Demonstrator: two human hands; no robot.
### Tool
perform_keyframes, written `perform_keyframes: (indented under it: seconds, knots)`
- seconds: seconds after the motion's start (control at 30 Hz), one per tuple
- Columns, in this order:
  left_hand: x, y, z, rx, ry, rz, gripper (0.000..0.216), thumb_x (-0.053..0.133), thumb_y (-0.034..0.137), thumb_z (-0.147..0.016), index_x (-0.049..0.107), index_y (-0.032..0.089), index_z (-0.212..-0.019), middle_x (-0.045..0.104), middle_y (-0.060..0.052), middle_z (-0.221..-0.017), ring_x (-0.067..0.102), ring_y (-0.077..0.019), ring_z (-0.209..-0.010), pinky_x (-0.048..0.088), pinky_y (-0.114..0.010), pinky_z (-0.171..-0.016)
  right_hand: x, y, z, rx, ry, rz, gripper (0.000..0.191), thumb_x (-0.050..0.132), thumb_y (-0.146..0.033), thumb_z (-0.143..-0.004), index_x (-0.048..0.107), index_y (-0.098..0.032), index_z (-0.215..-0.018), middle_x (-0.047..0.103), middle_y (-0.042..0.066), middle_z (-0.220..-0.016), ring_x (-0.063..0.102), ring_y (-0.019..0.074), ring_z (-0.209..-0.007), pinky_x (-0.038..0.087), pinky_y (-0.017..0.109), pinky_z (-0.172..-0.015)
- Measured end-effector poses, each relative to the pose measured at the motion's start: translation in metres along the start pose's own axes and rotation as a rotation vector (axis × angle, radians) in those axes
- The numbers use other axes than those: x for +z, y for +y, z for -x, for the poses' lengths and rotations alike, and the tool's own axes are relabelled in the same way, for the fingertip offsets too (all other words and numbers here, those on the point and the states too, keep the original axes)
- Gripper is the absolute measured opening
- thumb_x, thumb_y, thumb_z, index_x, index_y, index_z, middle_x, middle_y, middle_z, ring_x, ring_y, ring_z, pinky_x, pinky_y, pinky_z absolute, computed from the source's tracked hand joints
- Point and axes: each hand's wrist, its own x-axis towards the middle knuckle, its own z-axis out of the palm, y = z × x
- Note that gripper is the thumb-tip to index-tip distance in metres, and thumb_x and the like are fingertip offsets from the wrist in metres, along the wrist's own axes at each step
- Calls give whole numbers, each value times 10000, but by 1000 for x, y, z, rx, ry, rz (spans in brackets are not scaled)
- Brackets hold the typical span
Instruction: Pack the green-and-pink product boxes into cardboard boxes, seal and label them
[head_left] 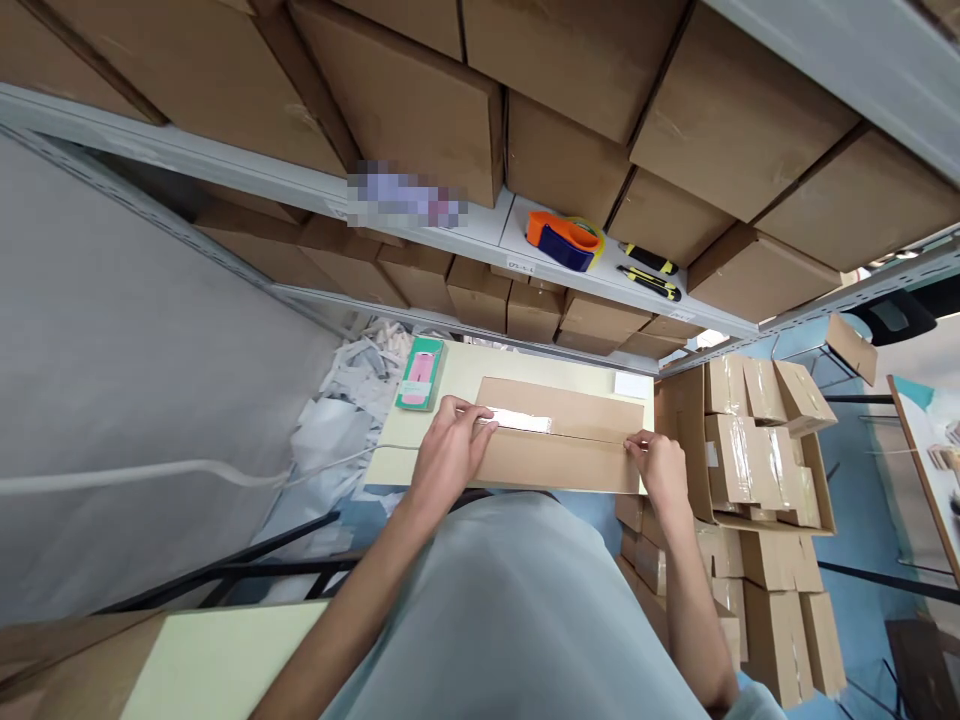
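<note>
A flat brown cardboard box (570,440) lies on a pale table (465,375) in front of me. My left hand (448,452) rests on the box's left end, fingers curled and pressing a strip of clear tape (519,421) along the seam. My right hand (660,468) is at the box's right end, fingers pinched on the flap edge. A green packet with a pink item (420,373) lies on the table to the left of the box.
Shelves of cardboard boxes (420,110) rise ahead; an orange tape dispenser (562,240) and two yellow-black knives (649,272) sit on the shelf. A large open carton of taped small boxes (757,450) stands at right. Crumpled paper (352,390) and a grey wall lie left.
</note>
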Motion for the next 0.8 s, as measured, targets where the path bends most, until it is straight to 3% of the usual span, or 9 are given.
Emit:
perform_keyframes:
  seconds: [0.17, 0.3, 0.5, 0.63, 0.8]
  knots:
    - [-14, -5, -16, -111, -141, 44, 141, 789, 345, -874, 857, 277, -977, 648, -42, -1042, 718, -226, -877, 602, -347, -876, -8, -3, 1, -13, -29, -22, 168, 712, -266, -964, 872, -261, -911, 868, 67, -918, 797, 266, -819, 493, 307, -722]
    - [-12, -5, -26, -170, -175, 15, 128, 825, 324, -814, 859, 266, -923, 641, -41, -1040, 699, -221, -834, 598, -364, -905, -10, -5, -1, -17, -32, -6, 152, 726, -253, -944, 874, -270, -913, 868, 61, -918, 798, 271, -826, 494, 310, -735]
    - [5, -5, -24, -151, -104, 4, 202, 776, 227, -783, 848, 260, -969, 623, -49, -1066, 717, -248, -939, 604, -367, -985, -8, -12, -6, -19, -31, 126, 178, 720, -201, -932, 868, -276, -868, 846, 82, -868, 783, 275, -806, 460, 309, -695]
    - [12, -5, -21, -151, -48, -37, 218, 747, 223, -771, 839, 270, -963, 596, -59, -1068, 716, -277, -1011, 613, -383, -959, -3, -19, -5, 9, -12, 207, 184, 706, -186, -952, 866, -253, -891, 819, 104, -816, 766, 267, -760, 431, 306, -664]
    - [9, -16, -25, -158, -88, 32, 226, 757, 306, -769, 854, 266, -969, 607, -53, -1060, 714, -248, -926, 613, -375, -967, -6, -23, -2, 28, -19, 185, 199, 691, -162, -968, 856, -244, -892, 830, 100, -853, 773, 260, -816, 437, 295, -702]
